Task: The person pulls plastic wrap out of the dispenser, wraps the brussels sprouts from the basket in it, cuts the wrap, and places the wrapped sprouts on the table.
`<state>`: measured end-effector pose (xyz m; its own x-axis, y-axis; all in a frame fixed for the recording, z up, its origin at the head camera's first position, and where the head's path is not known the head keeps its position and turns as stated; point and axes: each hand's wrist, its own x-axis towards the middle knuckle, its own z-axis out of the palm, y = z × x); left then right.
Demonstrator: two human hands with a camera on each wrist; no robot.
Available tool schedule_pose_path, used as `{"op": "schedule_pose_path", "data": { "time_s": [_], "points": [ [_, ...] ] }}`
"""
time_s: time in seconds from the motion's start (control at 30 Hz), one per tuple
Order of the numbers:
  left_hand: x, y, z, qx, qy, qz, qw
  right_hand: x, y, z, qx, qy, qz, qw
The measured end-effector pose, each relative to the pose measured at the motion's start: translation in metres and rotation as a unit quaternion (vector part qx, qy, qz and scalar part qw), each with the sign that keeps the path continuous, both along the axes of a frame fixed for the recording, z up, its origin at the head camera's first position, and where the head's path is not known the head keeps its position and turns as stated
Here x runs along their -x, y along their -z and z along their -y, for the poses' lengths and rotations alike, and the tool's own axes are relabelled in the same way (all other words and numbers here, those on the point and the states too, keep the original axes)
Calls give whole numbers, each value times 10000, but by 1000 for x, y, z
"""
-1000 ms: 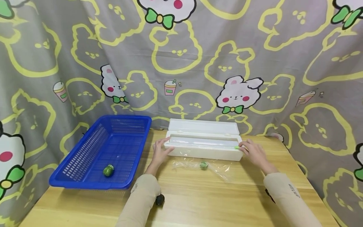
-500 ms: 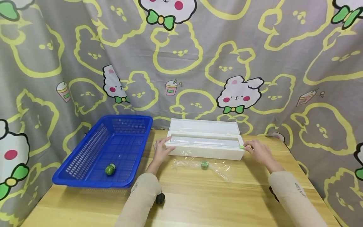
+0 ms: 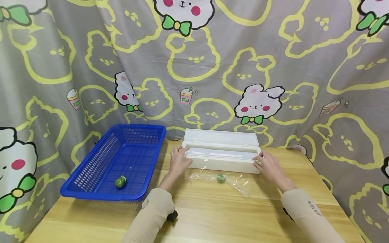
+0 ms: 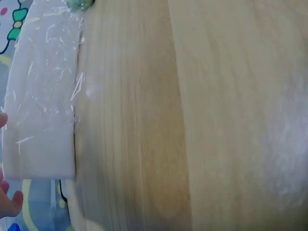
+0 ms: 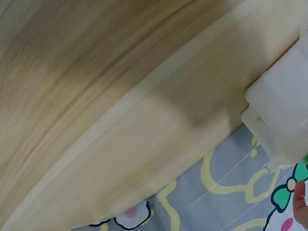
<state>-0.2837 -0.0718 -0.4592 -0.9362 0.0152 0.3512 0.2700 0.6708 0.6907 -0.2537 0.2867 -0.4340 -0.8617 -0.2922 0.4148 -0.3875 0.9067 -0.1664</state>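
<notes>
The left hand (image 3: 178, 164) grips the left end of a white box (image 3: 223, 164) near the back edge of the table (image 3: 231, 216); the right hand (image 3: 270, 167) touches its right end, grip unclear. Clear wrap (image 3: 237, 184) lies in front.

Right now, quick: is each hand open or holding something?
Left hand: closed, holding one end of the long, white, rectangular box.
Right hand: at the other end; grip cannot be told.

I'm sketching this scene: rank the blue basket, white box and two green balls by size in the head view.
1. Blue basket
2. White box
3. Ball in basket and ball before box: too alike to rank.
</notes>
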Motion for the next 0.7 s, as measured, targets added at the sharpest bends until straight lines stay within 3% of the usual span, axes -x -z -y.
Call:
{"op": "schedule_pose_path", "data": {
  "time_s": [0.1, 0.27, 0.4, 0.7],
  "points": [
    [-3, 0, -2, 199, 77, -157, 9996, 0, 4, 3, 70, 7, -299, 9995],
    [-5, 1, -2, 233, -66, -542, 9982, 1, 9, 6, 130, -167, -837, 9963],
    [-8, 2, 0, 279, -84, -797, 9964, -1, 13, 7, 231, -283, -952, 9948],
    [-15, 2, 9, 95, 815, -736, 9939, -11, 9, 3, 605, -664, -927, 9916]
  ]
}}
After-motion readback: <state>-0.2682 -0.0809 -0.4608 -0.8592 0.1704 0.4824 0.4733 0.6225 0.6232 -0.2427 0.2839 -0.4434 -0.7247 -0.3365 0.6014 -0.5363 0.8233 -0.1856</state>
